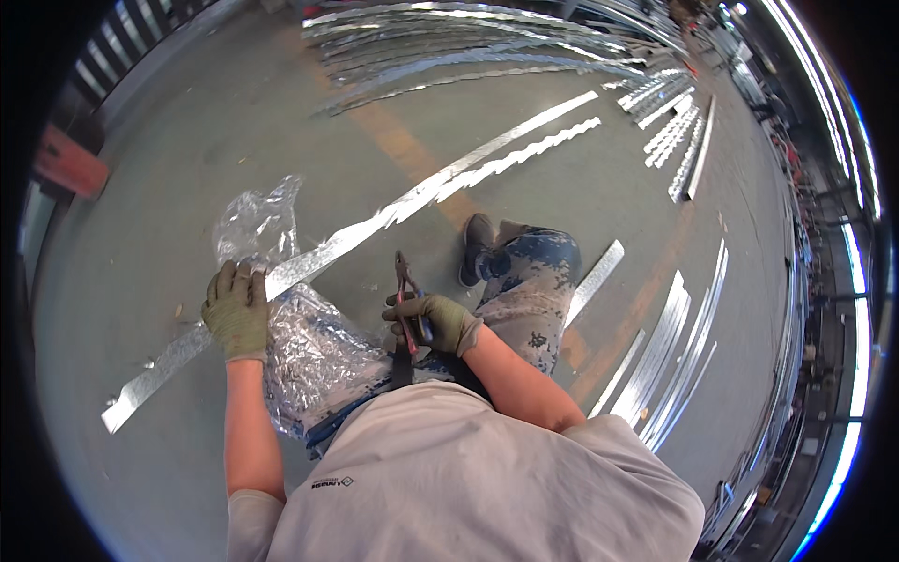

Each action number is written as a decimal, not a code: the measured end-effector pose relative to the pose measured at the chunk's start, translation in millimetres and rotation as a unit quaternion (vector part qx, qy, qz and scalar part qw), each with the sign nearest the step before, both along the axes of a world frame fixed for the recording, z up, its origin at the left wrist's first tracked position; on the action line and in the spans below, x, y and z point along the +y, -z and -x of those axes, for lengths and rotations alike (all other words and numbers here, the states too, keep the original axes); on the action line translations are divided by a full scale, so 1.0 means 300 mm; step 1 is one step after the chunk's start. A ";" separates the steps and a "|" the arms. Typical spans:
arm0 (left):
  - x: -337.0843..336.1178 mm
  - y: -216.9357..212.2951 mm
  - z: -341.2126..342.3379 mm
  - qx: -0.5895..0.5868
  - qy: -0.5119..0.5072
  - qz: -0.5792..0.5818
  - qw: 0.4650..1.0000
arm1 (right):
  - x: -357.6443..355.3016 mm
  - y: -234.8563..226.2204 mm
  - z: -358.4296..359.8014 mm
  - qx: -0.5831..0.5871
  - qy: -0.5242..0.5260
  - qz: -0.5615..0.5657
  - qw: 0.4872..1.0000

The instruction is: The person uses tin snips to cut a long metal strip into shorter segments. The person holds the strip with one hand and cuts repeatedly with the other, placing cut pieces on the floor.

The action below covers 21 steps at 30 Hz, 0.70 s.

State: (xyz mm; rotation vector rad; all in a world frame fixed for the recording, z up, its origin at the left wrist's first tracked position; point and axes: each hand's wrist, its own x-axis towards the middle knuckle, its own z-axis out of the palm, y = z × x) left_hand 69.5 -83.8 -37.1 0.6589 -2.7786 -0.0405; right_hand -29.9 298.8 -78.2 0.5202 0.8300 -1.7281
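A long shiny metal strip lies on the grey floor. It runs from the lower left of the frame up to the upper right. It crosses over a crinkly clear plastic bag near the middle.

The left hand wears a green glove. It lies flat on the strip, fingers close together, pressing down. Its arm is straight and reaches up from the bottom of the frame.

The right hand, gloved too, is curled tight around red-handled pliers. The pliers point up, just right of the strip. That elbow is bent.
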 end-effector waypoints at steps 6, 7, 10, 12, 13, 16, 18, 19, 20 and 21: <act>0.021 -0.066 0.060 -0.010 0.026 -0.047 0.999 | 0.054 -0.090 -0.038 0.085 -0.006 -0.120 0.989; 0.010 -0.055 0.058 0.002 0.029 -0.051 0.998 | 0.047 -0.151 -0.038 0.114 -0.013 -0.130 0.985; -0.032 -0.009 0.046 0.037 0.044 -0.063 0.996 | 0.037 -0.207 -0.021 0.198 -0.041 -0.171 0.964; -0.051 0.003 0.051 0.052 0.053 -0.076 0.994 | 0.047 -0.100 -0.006 0.242 -0.073 -0.217 0.943; -0.038 -0.039 0.047 0.048 0.051 -0.071 0.995 | 0.009 -0.161 0.008 0.226 -0.102 -0.290 0.924; -0.032 -0.058 0.061 0.044 0.042 -0.056 0.997 | -0.029 -0.184 0.001 0.202 -0.153 -0.297 0.921; -0.039 -0.048 0.069 0.063 0.049 -0.064 0.995 | -0.054 -0.214 -0.016 0.198 -0.116 -0.241 0.943; -0.038 -0.042 0.057 0.070 0.055 -0.070 0.994 | -0.064 -0.216 -0.030 0.191 -0.095 -0.214 0.953; -0.034 -0.038 0.053 0.076 0.053 -0.069 0.993 | -0.072 -0.207 -0.027 0.202 -0.117 -0.220 0.947; -0.032 -0.034 0.048 0.082 0.052 -0.067 0.993 | -0.082 -0.194 -0.024 0.212 -0.139 -0.224 0.941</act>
